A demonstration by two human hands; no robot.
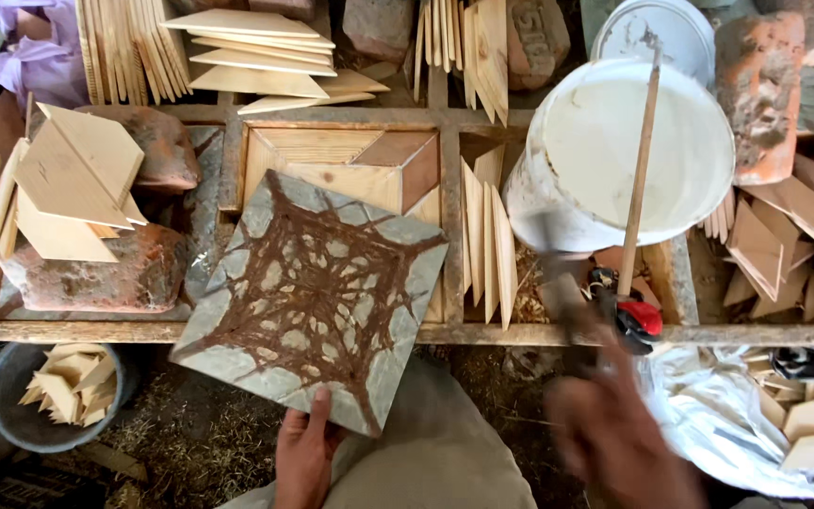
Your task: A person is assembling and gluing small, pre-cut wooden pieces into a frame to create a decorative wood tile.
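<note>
My left hand [305,454] grips the near corner of a square grey tile [313,297] smeared with a brown web of glue, held tilted over a wooden frame [341,160]. That frame holds light and brown diamond-shaped wood pieces. My right hand [614,434], blurred by motion, holds a dark tool [562,292] that points up toward a white bucket [628,155] of white glue. A wooden stick [638,179] stands in the bucket.
Stacks of thin diamond-shaped wood pieces [77,184] lie on bricks at left, at the back and at right. A grey tub [49,396] of offcuts sits lower left. A plastic bag [756,424] of scraps lies lower right. A red-topped object [641,319] rests by the bucket.
</note>
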